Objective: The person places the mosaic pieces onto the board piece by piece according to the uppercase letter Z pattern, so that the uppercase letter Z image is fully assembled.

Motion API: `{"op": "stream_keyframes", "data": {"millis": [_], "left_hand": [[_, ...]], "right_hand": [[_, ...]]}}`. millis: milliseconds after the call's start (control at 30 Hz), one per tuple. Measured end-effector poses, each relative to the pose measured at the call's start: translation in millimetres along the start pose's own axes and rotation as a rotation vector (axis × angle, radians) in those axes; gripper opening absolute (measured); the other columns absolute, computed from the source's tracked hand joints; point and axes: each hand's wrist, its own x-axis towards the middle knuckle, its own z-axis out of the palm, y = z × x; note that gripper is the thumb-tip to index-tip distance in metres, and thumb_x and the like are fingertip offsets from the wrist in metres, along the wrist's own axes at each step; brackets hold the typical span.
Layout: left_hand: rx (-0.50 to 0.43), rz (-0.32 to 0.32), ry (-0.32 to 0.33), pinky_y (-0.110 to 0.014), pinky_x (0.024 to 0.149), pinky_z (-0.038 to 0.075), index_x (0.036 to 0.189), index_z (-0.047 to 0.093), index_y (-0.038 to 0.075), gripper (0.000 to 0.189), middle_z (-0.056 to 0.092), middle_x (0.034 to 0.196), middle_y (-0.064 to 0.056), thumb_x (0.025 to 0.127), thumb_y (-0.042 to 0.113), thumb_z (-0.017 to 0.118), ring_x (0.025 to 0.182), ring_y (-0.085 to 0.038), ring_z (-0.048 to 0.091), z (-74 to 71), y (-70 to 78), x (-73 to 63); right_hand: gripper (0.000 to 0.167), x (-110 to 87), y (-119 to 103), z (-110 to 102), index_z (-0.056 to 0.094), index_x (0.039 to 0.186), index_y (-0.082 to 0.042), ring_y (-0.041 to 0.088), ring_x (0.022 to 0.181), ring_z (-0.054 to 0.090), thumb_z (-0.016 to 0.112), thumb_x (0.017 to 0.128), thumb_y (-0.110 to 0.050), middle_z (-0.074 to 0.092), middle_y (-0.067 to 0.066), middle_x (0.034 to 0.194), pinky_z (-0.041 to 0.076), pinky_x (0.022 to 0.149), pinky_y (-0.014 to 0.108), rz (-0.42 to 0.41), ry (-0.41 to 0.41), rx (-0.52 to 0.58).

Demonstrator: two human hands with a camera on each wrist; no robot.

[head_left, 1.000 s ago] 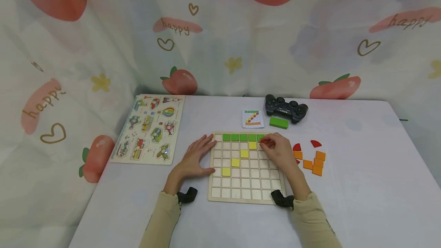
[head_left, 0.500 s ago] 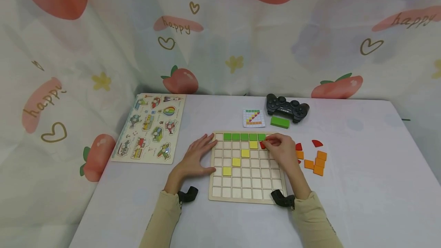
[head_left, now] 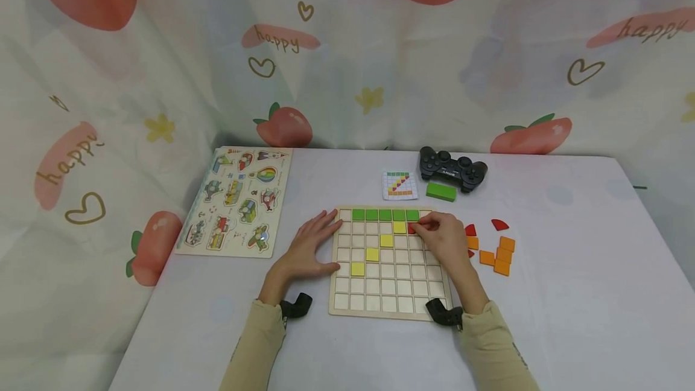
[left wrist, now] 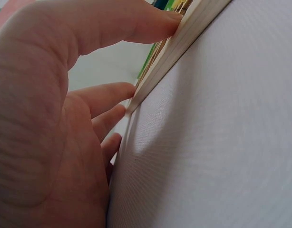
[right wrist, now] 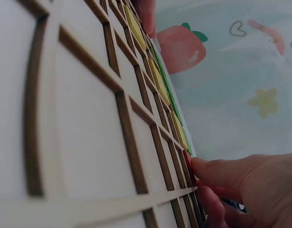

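To the left, a left hand (head_left: pixel 306 250) is resting with fingers spread and gripping nothing, thumb and fingertips touching the near side of a board (head_left: pixel 404 288). The board is lying flat; it is looking stiff and light enough to slide, so its rim seems the place for steadying it. Rightward, four yellow tiles (head_left: pixel 386 241) are climbing diagonally beneath five green tiles (head_left: pixel 385 215). Under the last green one, beside the top yellow, a red piece (head_left: pixel 411 228) is sitting; I cannot tell whether it is lying fully flat. The right hand (head_left: pixel 445 240) is pinching its right side. I am judging it light, rigid, slightly slick and sturdy, best held by its thin edges. Farther right, red wedges (head_left: pixel 499 224) and orange tiles (head_left: pixel 503 256) are lying loose.
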Motion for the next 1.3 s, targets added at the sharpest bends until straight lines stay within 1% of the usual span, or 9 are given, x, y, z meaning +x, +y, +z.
{"op": "stream_keyframes", "data": {"millis": [167, 267, 400, 467, 633, 767, 933, 1167, 1300], "left_hand": [[-0.007, -0.003, -0.001, -0.053, 0.119, 0.010, 0.153, 0.037, 0.012, 0.093, 0.020, 0.164, -0.004, 0.071, 0.038, 0.075, 0.151, -0.026, 0.010, -1.9, 1.5, 0.5], [-0.002, -0.017, -0.012, -0.051, 0.120, 0.010, 0.153, 0.037, 0.014, 0.094, 0.019, 0.164, -0.001, 0.072, 0.040, 0.074, 0.151, -0.023, 0.009, -1.4, 1.6, 0.4], [0.002, -0.028, -0.023, -0.047, 0.120, 0.009, 0.154, 0.035, 0.015, 0.094, 0.017, 0.165, 0.002, 0.072, 0.042, 0.074, 0.151, -0.019, 0.007, -0.4, 1.9, 0.4], [0.000, -0.025, -0.022, -0.048, 0.120, 0.009, 0.154, 0.036, 0.015, 0.094, 0.017, 0.165, 0.001, 0.072, 0.041, 0.074, 0.151, -0.020, 0.007, -0.3, 1.8, 0.5], [0.002, -0.018, -0.017, -0.049, 0.120, 0.009, 0.154, 0.036, 0.014, 0.094, 0.018, 0.164, 0.000, 0.072, 0.041, 0.074, 0.151, -0.022, 0.008, -1.3, 1.9, 0.8], [0.000, -0.013, -0.009, -0.050, 0.120, 0.010, 0.153, 0.037, 0.014, 0.093, 0.019, 0.164, -0.001, 0.072, 0.041, 0.074, 0.151, -0.023, 0.009, -1.3, 1.7, 0.4], [-0.007, -0.007, 0.003, -0.051, 0.120, 0.011, 0.153, 0.038, 0.012, 0.093, 0.020, 0.164, -0.003, 0.071, 0.039, 0.074, 0.151, -0.025, 0.010, -0.7, 1.9, -0.7], [-0.007, -0.011, -0.007, -0.050, 0.120, 0.010, 0.153, 0.037, 0.013, 0.093, 0.019, 0.164, -0.002, 0.072, 0.039, 0.074, 0.151, -0.024, 0.010, -1.9, 3.1, -0.6], [-0.009, -0.011, -0.011, -0.049, 0.120, 0.010, 0.153, 0.037, 0.012, 0.094, 0.019, 0.164, -0.002, 0.072, 0.038, 0.075, 0.151, -0.024, 0.009, -3.1, 3.2, -0.6]], "right_hand": [[0.025, 0.1, 2, 3, 0.074, 0.092, -0.003, 0.024, 0.072, 0.058, 0.076, 0.087, -0.027, 0.068, 0.008, 0.077, 0.042, 0.061, 0.031, -0.030, 0.047, -0.033], [0.026, 1.0, 4, -4, 0.074, 0.096, -0.003, 0.026, 0.077, 0.059, 0.073, 0.089, -0.028, 0.069, 0.011, 0.083, 0.044, 0.063, 0.031, -0.018, 0.049, -0.027], [0.029, 2.7, 13, -32, 0.071, 0.107, -0.001, 0.030, 0.086, 0.062, 0.068, 0.092, -0.025, 0.069, 0.016, 0.094, 0.047, 0.067, 0.033, 0.017, 0.053, -0.057], [0.029, 2.5, 19, -48, 0.069, 0.112, 0.000, 0.033, 0.090, 0.062, 0.067, 0.092, -0.021, 0.068, 0.018, 0.098, 0.049, 0.069, 0.037, 0.015, 0.052, -0.088], [0.033, 2.1, 39, -74, 0.065, 0.118, 0.002, 0.039, 0.098, 0.057, 0.068, 0.090, -0.015, 0.063, 0.024, 0.108, 0.050, 0.079, 0.051, 0.006, -0.046, -0.143], [0.036, 4.9, 50, -76, 0.065, 0.120, 0.002, 0.039, 0.098, 0.056, 0.071, 0.089, -0.016, 0.064, 0.024, 0.109, 0.050, 0.080, 0.051, 0.016, -0.094, -0.149], [0.033, 7.5, 54, -72, 0.066, 0.117, 0.002, 0.037, 0.093, 0.061, 0.070, 0.090, -0.016, 0.067, 0.021, 0.102, 0.051, 0.078, 0.047, 0.017, -0.053, -0.130], [0.037, 5.7, 51, -77, 0.062, 0.122, 0.004, 0.042, 0.103, 0.055, 0.070, 0.090, -0.012, 0.062, 0.026, 0.114, 0.051, 0.087, 0.054, 0.018, -0.143, -0.116], [0.035, 6.2, 49, -78, 0.064, 0.118, 0.004, 0.039, 0.097, 0.054, 0.072, 0.088, -0.013, 0.061, 0.025, 0.108, 0.051, 0.079, 0.047, 0.019, -0.144, -0.136]]}}
